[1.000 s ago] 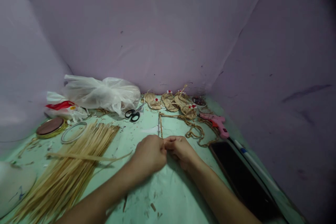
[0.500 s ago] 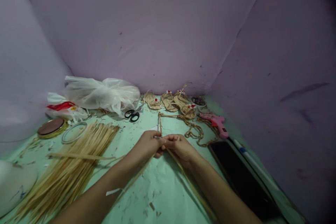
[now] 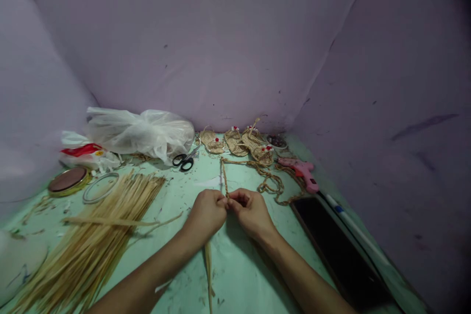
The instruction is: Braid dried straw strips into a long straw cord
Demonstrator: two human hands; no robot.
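Note:
A thin braided cord (image 3: 224,176) of brown plant fibre runs down from the table's middle into my fingers. My left hand (image 3: 209,210) pinches its lower end from the left. Against it, my right hand (image 3: 252,211) pinches the same spot with thumb and forefinger, the two hands nearly touching. Below my left hand hangs a loose flat fibre strip (image 3: 208,270). From its top, the cord bends right into a loose coil (image 3: 271,184) on the table. The exact grip of the fingertips is partly hidden.
On the left lies a bundle of dry fibre strips (image 3: 95,240). Scissors (image 3: 184,161), a plastic bag (image 3: 143,132) and small woven slippers (image 3: 235,141) with red beads are at the back. A pink glue gun (image 3: 300,171) and a dark flat phone-like slab (image 3: 338,250) lie right.
Both hands have drawn slightly toward me and turned at the wrists. The strips that spread apart under both forearms now show only as one hanging strip below my left hand.

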